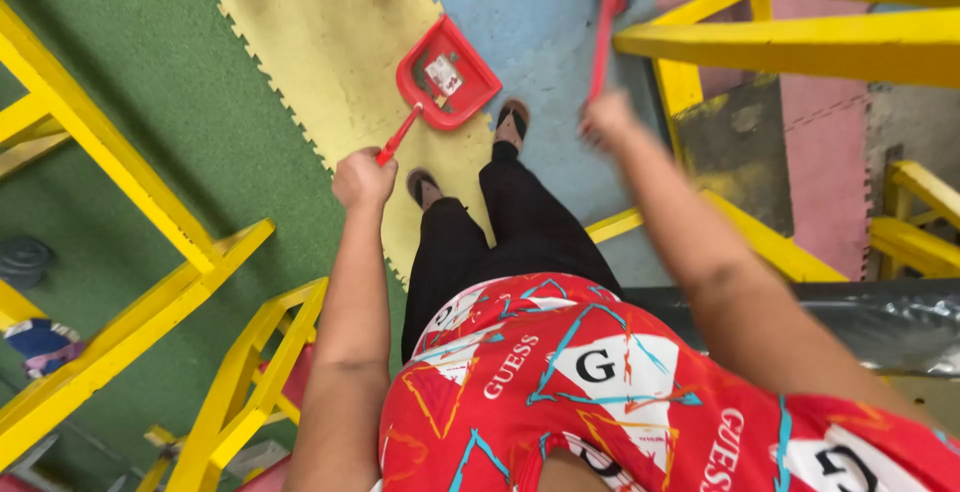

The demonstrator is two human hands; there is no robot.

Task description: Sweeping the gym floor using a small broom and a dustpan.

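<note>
My left hand (362, 179) grips the thin red handle of a red dustpan (448, 74), which rests on the floor mat ahead of my feet with a small scrap of litter inside. My right hand (606, 117) is closed around the red handle of a broom (603, 37) that runs up and away toward the top edge; its head is out of view. My sandalled feet (512, 124) stand on the yellow and blue foam mats just behind the dustpan.
Interlocking foam mats cover the floor: green (150, 102), yellow (320, 32), blue (530, 12) and pink (820, 152). Yellow metal frames stand at left (120, 192), lower left (240, 382) and right (800, 42). A dark silvery sheet (880, 317) lies at right.
</note>
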